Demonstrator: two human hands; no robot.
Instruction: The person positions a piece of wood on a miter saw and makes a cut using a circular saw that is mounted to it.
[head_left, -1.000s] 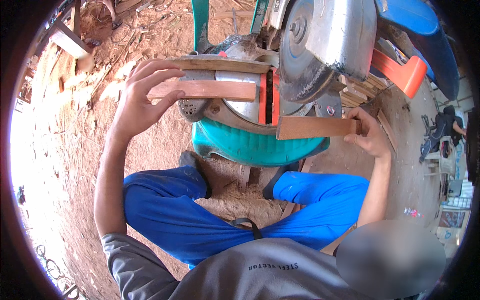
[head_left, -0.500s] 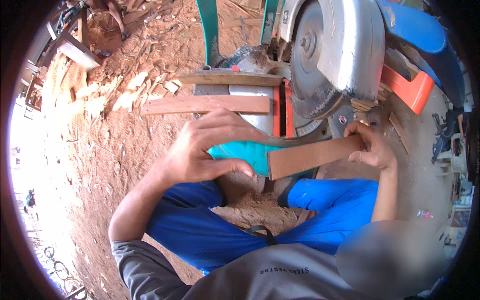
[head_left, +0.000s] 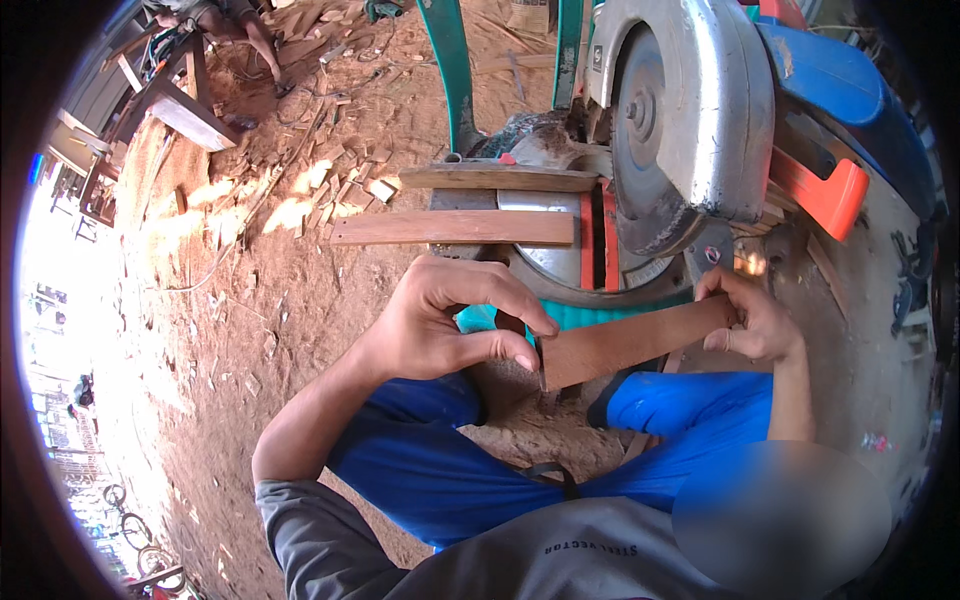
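Observation:
A short flat wooden board (head_left: 635, 343), reddish brown, is held up over my lap in front of the miter saw. My right hand (head_left: 762, 322) is closed around its right end, thumb below and fingers above. At the board's left end my left hand (head_left: 450, 318) is open, with thumb and index finger curved and a gap between their tips. Those fingertips are close to the end edge; whether they touch it I cannot tell. Behind the board, the miter saw (head_left: 715, 110) has its blade (head_left: 640, 115) raised above the slotted base.
On the saw's base lie a plank (head_left: 455, 228) and, along the fence, a wooden strip (head_left: 510, 178). The saw's blue housing (head_left: 830, 80) and orange handle (head_left: 848, 198) stick out at right. Wood offcuts (head_left: 350, 190) litter the sawdust-covered ground. Another person's leg (head_left: 262, 45) shows far left.
My left hand's thumb and index finger have drawn closer together and nearer the board's left end. The right hand keeps its hold on the board. The whole view has shifted slightly.

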